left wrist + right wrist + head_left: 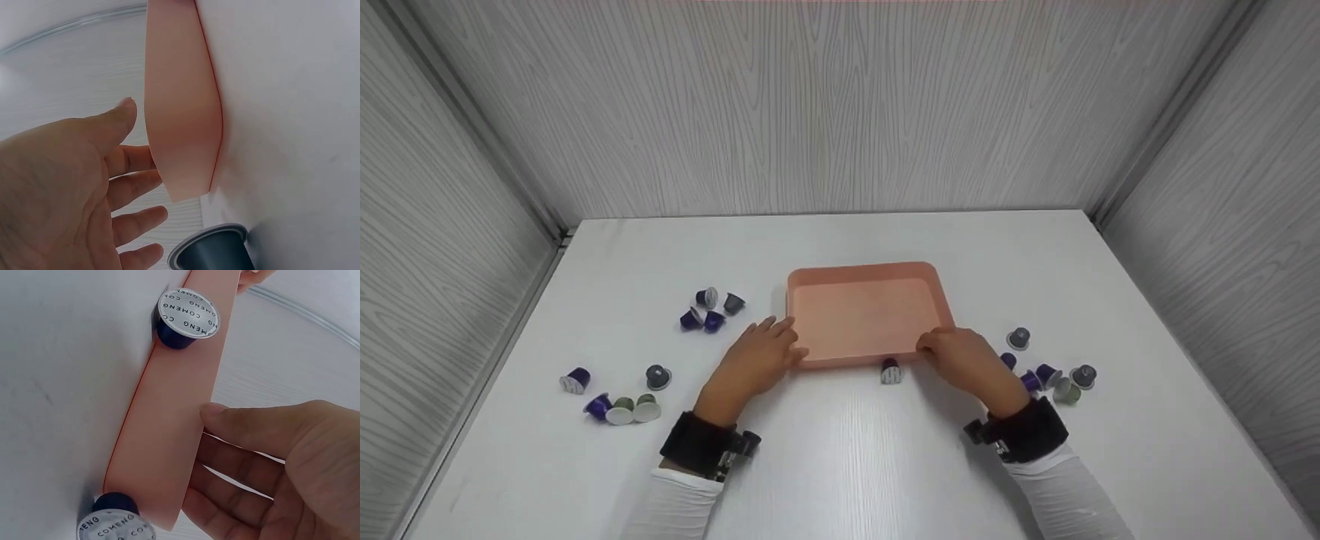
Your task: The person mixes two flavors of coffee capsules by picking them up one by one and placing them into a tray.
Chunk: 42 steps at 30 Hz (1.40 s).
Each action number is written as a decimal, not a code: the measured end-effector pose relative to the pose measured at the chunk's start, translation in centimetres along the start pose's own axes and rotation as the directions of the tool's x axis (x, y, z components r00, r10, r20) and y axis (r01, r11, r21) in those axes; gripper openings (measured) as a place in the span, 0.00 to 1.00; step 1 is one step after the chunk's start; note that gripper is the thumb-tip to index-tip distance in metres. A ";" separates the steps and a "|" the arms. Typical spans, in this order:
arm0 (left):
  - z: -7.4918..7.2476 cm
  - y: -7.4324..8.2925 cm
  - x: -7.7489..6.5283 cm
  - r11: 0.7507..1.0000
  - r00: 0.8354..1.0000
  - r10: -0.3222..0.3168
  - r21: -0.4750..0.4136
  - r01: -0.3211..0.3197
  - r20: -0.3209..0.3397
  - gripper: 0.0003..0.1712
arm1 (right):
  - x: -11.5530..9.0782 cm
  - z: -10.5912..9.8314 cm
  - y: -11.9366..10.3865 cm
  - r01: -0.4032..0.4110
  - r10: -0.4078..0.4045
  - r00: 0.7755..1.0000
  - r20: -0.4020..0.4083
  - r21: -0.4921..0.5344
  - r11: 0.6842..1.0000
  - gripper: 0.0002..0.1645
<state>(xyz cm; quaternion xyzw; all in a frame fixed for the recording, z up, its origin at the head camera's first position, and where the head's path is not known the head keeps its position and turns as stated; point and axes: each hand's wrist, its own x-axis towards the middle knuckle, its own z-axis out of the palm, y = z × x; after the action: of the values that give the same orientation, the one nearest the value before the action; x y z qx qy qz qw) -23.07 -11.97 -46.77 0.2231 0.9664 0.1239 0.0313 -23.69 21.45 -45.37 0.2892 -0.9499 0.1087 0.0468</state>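
Note:
A shallow pink tray (870, 319) lies on the white table between both hands. My left hand (757, 356) is at its near left corner, fingers extended along the side. In the left wrist view the thumb stands apart from the tray wall (183, 107), while fingertips reach its edge. The right hand (964, 361) pinches the near right corner; its thumb (216, 413) presses the rim in the right wrist view, with the other fingers curled around the end. A dark coffee capsule (891, 371) with a printed silver lid sits against the tray's front wall.
Purple and grey capsules (712, 321) cluster left of the tray. Nearer the left edge are several more, including green capsules (646, 409). Beside the right wrist lies another group of capsules (1048, 376). Grey wood-grain panels (825, 105) wall in the table's back and sides.

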 end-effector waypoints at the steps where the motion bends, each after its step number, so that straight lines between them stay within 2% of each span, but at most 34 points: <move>1: 0.0 0.0 -0.1 1.000 1.000 0.002 -0.009 -0.001 0.009 0.27 | -0.1 0.0 -0.1 -0.005 0.005 1.000 0.012 0.001 1.000 0.05; 8: 0.0 0.2 -0.6 0.999 0.999 0.019 -0.048 -0.017 0.046 0.26 | -0.8 0.2 -0.5 0.005 -0.006 0.999 0.046 0.023 1.000 0.04; 14: -0.4 0.4 -1.2 0.997 0.998 0.004 -0.075 0.001 0.057 0.24 | -1.1 0.2 -0.6 0.022 -0.024 0.998 0.063 0.026 0.999 0.04; 19: -0.3 0.5 -1.8 0.995 0.994 -0.001 -0.103 0.012 0.106 0.22 | -1.7 0.3 -0.7 0.037 -0.043 0.991 0.124 0.051 0.998 0.04; 27: -1.1 0.8 -1.1 0.988 0.994 -0.001 -0.151 0.017 0.105 0.19 | -1.7 -0.7 -0.5 -0.030 0.016 0.975 0.222 0.061 0.998 0.04; 30: -1.2 0.8 -1.0 0.989 0.994 0.016 -0.145 0.000 0.109 0.18 | -1.7 -1.0 -0.5 -0.031 0.012 0.968 0.252 0.073 0.997 0.04; 34: -1.2 0.5 -1.3 0.983 0.993 0.015 -0.185 0.008 0.121 0.21 | -1.7 -1.0 -0.8 -0.037 0.008 0.957 0.290 0.096 0.995 0.05; 37: -1.3 0.1 -1.4 0.972 0.996 -0.024 -0.233 0.043 0.083 0.26 | -1.5 -1.0 -0.9 -0.039 0.007 0.955 0.298 0.101 0.994 0.07; 42: -1.7 -0.3 -0.9 0.954 0.995 -0.082 -0.294 0.062 -0.057 0.31 | -1.2 -1.2 -0.9 -0.034 0.007 0.961 0.278 0.093 0.995 0.07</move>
<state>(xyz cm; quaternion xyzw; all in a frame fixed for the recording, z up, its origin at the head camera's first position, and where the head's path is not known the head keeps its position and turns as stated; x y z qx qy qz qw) -22.60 -12.95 -45.16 0.1762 0.9455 0.2716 0.0354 -22.16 21.60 -44.18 0.2938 -0.9437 0.1133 -0.1017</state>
